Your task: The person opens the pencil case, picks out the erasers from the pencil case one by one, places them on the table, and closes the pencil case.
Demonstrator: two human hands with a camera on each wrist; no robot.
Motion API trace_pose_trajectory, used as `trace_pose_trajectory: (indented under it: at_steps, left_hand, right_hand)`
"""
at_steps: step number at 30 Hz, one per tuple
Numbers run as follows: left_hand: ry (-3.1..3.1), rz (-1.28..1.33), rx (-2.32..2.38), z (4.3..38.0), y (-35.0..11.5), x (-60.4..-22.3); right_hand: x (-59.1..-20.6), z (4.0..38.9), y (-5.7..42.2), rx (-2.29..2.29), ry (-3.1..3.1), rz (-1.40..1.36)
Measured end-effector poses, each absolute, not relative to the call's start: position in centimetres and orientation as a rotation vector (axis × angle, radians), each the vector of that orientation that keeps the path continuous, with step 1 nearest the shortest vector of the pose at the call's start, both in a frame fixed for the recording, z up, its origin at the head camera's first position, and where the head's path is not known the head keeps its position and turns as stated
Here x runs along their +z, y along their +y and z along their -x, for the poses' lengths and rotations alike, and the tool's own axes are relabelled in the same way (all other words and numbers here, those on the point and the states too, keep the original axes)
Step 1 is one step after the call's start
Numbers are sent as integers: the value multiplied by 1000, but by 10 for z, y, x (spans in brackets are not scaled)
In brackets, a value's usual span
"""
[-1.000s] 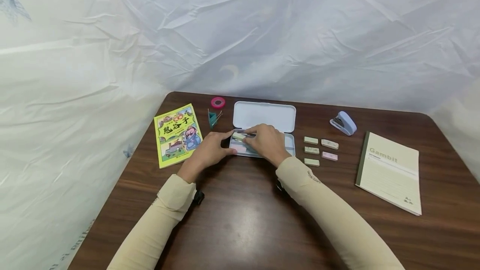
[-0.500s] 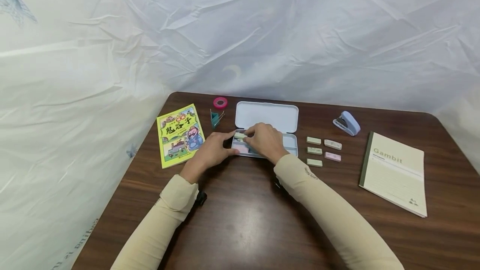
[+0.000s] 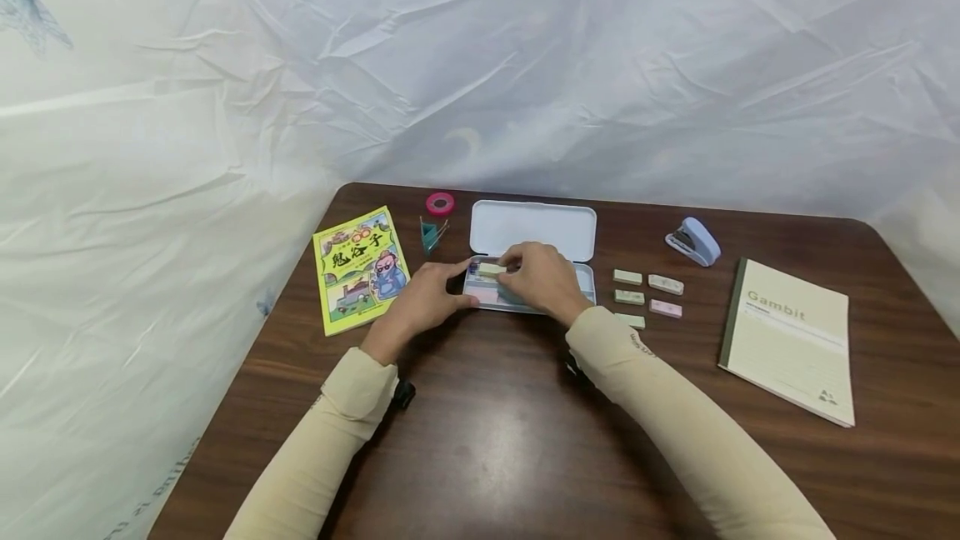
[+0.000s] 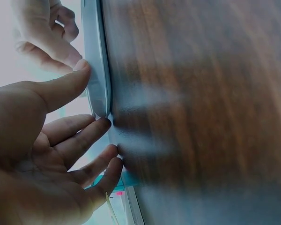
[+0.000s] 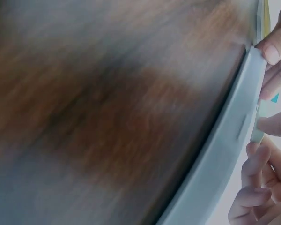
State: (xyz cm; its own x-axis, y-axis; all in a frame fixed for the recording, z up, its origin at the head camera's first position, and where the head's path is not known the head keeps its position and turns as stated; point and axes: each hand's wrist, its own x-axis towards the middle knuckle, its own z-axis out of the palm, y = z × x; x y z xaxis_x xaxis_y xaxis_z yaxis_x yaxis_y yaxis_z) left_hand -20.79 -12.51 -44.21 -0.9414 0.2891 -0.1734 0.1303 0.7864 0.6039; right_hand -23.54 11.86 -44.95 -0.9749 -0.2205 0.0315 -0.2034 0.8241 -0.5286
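Roomy dark-brown wood-grain counter (image 3: 480,423) fronts the pale-blue rectangular hinged case (image 3: 532,232), whose left end the left hand (image 3: 429,300) touches with loosely extended fingers while the right hand (image 3: 547,277) pinches a pale-green oblong block (image 3: 491,269) at the case's back-left compartment, the head view alone showing five loose blocks (image 3: 666,283).

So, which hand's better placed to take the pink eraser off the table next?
Likely the right hand: nearer the pink eraser, though its grip must first release the green eraser. The left hand touches the left end of the case, farther away.
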Motion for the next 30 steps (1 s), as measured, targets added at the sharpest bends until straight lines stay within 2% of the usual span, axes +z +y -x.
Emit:
trace_pose_trajectory:
  at_steps: [4, 12, 30]
  left_hand:
    - [2697, -316, 907, 205, -122, -436]
    - [2682, -313, 901, 208, -125, -441]
    - [2715, -393, 920, 214, -132, -451]
  right_hand:
    - [-447, 230, 133, -898, 2937, 392]
    - [-391, 182, 150, -888, 2876, 378]
    - [-377, 160, 234, -965, 2893, 226]
